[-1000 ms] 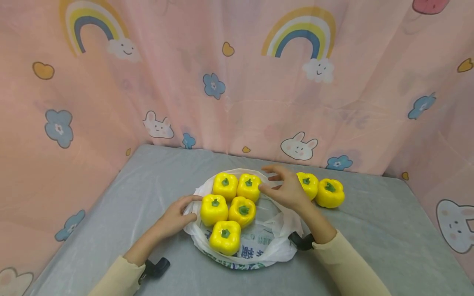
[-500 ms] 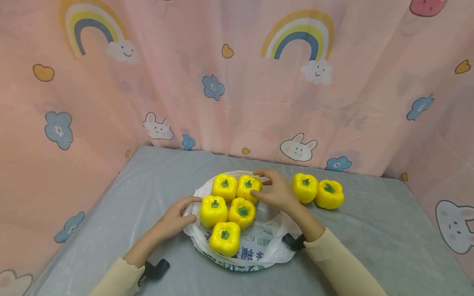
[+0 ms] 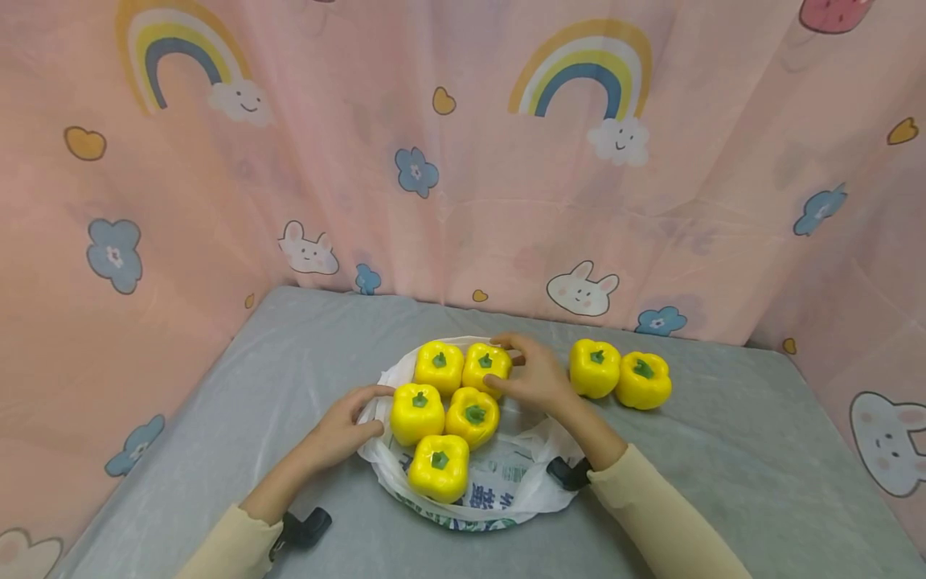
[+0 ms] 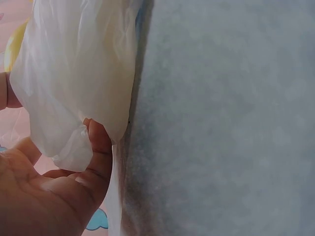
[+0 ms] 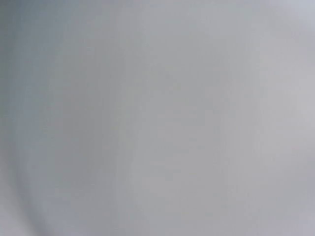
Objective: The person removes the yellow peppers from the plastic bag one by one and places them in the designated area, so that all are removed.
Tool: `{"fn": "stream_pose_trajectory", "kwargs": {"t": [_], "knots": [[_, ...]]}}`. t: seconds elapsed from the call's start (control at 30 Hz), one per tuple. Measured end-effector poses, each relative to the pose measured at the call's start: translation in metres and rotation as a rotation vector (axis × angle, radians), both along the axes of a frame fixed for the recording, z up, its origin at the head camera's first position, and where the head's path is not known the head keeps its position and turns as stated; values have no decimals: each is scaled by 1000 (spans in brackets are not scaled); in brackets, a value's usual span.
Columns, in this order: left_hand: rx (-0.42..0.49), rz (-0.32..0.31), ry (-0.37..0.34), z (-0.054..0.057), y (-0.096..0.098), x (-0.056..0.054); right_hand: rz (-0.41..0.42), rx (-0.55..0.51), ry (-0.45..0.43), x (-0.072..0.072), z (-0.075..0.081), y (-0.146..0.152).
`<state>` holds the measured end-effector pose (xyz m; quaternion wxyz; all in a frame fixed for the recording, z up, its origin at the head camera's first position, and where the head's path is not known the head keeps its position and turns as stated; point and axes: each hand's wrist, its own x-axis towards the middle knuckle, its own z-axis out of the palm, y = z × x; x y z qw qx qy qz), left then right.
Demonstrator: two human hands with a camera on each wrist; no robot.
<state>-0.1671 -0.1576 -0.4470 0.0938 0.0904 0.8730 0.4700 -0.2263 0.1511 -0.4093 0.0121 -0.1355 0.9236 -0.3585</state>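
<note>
Several yellow bell peppers with green stems sit inside an opened white plastic bag [image 3: 538, 505] spread on the table. My left hand [image 3: 338, 430] is at the bag's left rim, beside the left pepper [image 3: 417, 421]; in the left wrist view its fingers [image 4: 100, 147] curl round a fold of the thin plastic. My right hand [image 3: 538, 376] reaches over the bag's right side and holds the back right bell pepper [image 3: 477, 371], thumb in front and index finger behind. The right wrist view is only a grey blur.
Two more yellow bell peppers, a left one [image 3: 595, 368] and a right one [image 3: 643, 381], stand together outside the bag, just right of my right hand. A grey cloth covers the table [image 3: 752, 466]. A pink patterned curtain [image 3: 492, 225] rises along its back and sides.
My right hand has moved left, away from the two outside peppers, and its thumb and fingers have closed in on the back right pepper. The left hand has stayed at the rim.
</note>
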Motion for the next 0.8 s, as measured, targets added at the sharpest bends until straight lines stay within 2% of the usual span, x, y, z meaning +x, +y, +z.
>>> {"fn": "stream_pose_trajectory", "kwargs": {"t": [0.5, 0.8], "knots": [[-8, 10, -11, 2, 1, 1, 11, 3, -49, -1, -4, -4], [-14, 6, -6, 1, 0, 1, 10, -37, -64, -3, -5, -5]]}}
